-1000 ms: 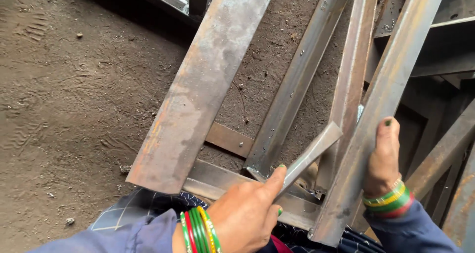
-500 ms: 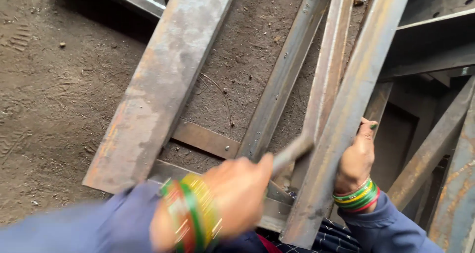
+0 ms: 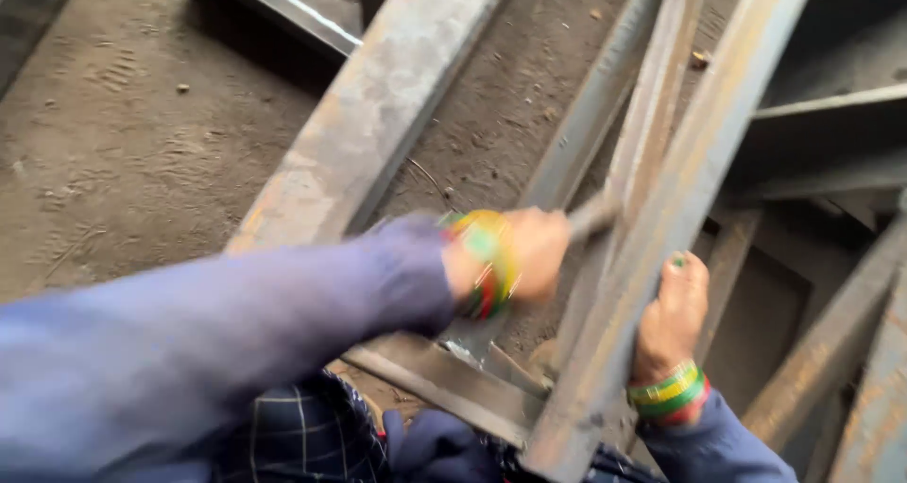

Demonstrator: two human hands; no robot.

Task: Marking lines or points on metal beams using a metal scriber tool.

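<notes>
My left hand (image 3: 534,252), blurred by motion, is closed around a short flat metal strip (image 3: 593,216) whose tip reaches toward the long steel bars. My right hand (image 3: 673,315) grips the edge of a long rusty steel bar (image 3: 704,152) that runs up to the top right. Both wrists carry green, yellow and red bangles over blue sleeves. A wide flat steel bar (image 3: 378,114) lies to the left of my left arm. A cross piece (image 3: 444,381) joins the bars below my hands.
Several more steel angle bars (image 3: 605,95) run parallel between the wide bar and the gripped one. Dark steel frames (image 3: 831,162) fill the right side. Bare dirt ground (image 3: 132,143) lies to the left. Another bar (image 3: 283,10) lies at the top.
My left arm has swung forward and right, carrying the metal strip up toward the bars. The view has shifted closer. My right hand still holds the same bar.
</notes>
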